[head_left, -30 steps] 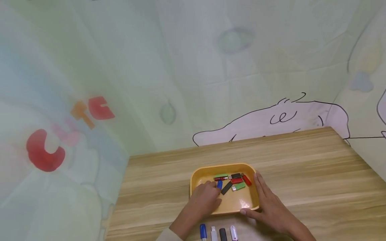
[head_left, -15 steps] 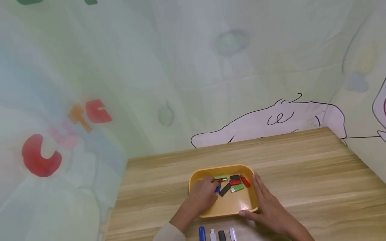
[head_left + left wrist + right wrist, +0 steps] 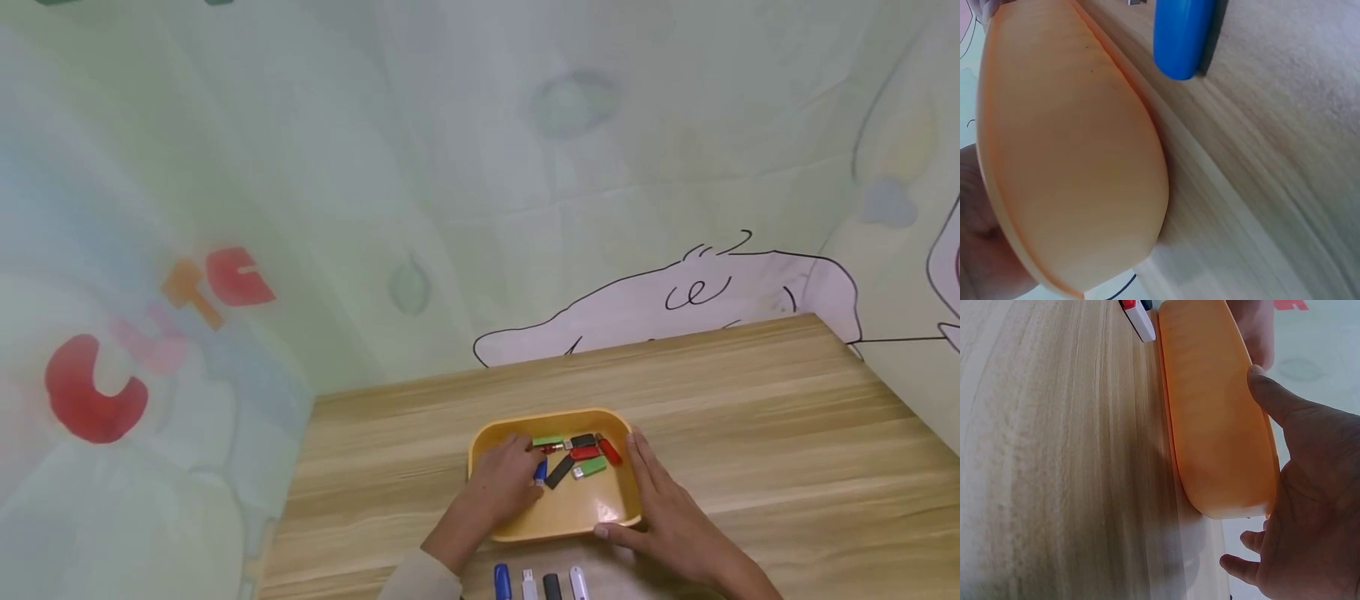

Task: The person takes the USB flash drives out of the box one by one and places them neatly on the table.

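Four USB sticks (image 3: pixel 528 588) are lying side by side on the wood-grain table (image 3: pixel 360 500), between the yellow tray (image 3: pixel 562 518) and the person: blue, pale, black, white, left to right. Gaps between them look deliberate, likely so each can be told apart. At least eight more sticks are sitting loose in the tray, bunched toward its far right; the left hand could be hiding others. Right hand (image 3: pixel 678 521) is bracing the tray's right end: thumb on the near rim, fingers extended along the outer wall, not wrapped round it. My read: it's keeping the tray from sliding. Left hand (image 3: pixel 501 482) is reaching over the near wall, fingers bent down inside, right beside a blue stick (image 3: pixel 541 472) and a red stick with a metal end (image 3: pixel 551 448). Can't tell whether it's pinching either one or just touching; knuckles are blocking the view, and the left wrist camera is mostly seeing the tray's outer wall. Tray is sitting flat, presumably centred there so both hands are reaching it comfortably.
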Tool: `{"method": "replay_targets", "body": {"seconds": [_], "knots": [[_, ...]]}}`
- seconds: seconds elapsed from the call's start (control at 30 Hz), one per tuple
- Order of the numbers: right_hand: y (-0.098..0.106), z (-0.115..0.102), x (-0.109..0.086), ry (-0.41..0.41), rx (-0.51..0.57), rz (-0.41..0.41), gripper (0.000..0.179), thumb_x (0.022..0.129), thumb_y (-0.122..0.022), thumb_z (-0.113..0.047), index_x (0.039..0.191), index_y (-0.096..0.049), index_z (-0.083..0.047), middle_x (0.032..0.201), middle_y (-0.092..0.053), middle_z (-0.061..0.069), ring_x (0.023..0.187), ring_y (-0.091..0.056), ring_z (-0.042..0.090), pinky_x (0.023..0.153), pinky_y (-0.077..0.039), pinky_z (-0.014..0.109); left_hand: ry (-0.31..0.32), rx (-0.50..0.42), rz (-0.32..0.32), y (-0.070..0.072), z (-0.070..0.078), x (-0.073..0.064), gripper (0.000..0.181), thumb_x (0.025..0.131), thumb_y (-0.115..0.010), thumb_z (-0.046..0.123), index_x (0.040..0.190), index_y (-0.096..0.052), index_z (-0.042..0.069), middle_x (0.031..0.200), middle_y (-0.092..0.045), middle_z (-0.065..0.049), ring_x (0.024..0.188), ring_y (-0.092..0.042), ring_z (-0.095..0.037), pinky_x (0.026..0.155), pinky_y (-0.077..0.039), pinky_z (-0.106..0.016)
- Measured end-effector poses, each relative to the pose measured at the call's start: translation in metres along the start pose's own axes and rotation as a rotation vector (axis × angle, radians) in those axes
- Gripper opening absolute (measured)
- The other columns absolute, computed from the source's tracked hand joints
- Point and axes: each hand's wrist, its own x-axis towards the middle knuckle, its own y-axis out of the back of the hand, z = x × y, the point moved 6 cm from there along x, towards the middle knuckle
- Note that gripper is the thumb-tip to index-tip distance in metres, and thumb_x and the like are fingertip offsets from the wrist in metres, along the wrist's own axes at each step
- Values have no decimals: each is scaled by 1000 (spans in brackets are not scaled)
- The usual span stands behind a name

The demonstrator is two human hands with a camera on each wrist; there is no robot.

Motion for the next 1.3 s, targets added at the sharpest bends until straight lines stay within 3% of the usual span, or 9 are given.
{"method": "replay_targets", "body": {"seconds": [0.27, 0.6, 0.87, 1.3], "knots": [[3, 0, -1, 16, 0, 16, 130, 85, -71, -77, 171, -2, -6, 178, -4, 22, 160, -19, 51, 119, -31, 71, 14, -16, -5, 1, 1, -2, 38, 87, -89, 34, 118, -79, 14, 111, -67, -1, 96, -57, -14, 92, -57, -33], [1, 2, -2, 23, -7, 20, 130, 85, -71, -76, 171, -3, -7, 178, -4, 22, 159, -20, 51, 118, -33, 72, 21, -28, -9, -2, -1, -3, 48, 86, -90, 36, 126, -75, 15, 115, -68, -1, 104, -61, -16, 95, -57, -34], [1, 2, -2, 31, 10, 20, 130, 85, -72, -75, 171, -2, -7, 178, -4, 21, 159, -21, 51, 119, -32, 69, 7, -4, -5, -1, 1, -2, 47, 85, -91, 37, 124, -77, 13, 114, -69, -2, 104, -61, -16, 96, -58, -34], [2, 0, -3, 25, 9, 12, 129, 85, -73, -74, 171, -3, -7, 178, -3, 21, 159, -21, 51, 119, -33, 70, 48, -45, -37, -3, 1, -3, 48, 85, -91, 38, 123, -77, 13, 117, -68, -3, 105, -60, -17, 97, -57, -36]]}}
